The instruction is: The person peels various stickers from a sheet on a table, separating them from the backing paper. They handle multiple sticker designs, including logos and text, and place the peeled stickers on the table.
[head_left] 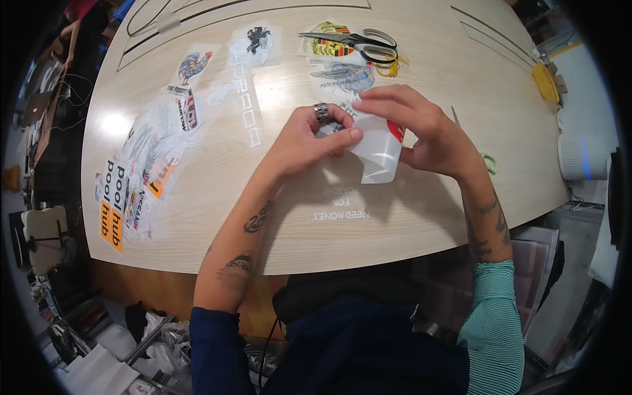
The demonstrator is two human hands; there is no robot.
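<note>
Sheet runs lengthwise toward the table's near edge; both hands grip it.

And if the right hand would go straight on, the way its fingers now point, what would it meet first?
Probably the left hand: the fingers of the right hand point toward its knuckles. Depth is unclear, so they might pass above it.

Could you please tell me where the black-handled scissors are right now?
In the head view, the black-handled scissors lie at the upper middle, slightly right of centre, across a yellow-and-red crest sticker, beyond the right hand.
</note>
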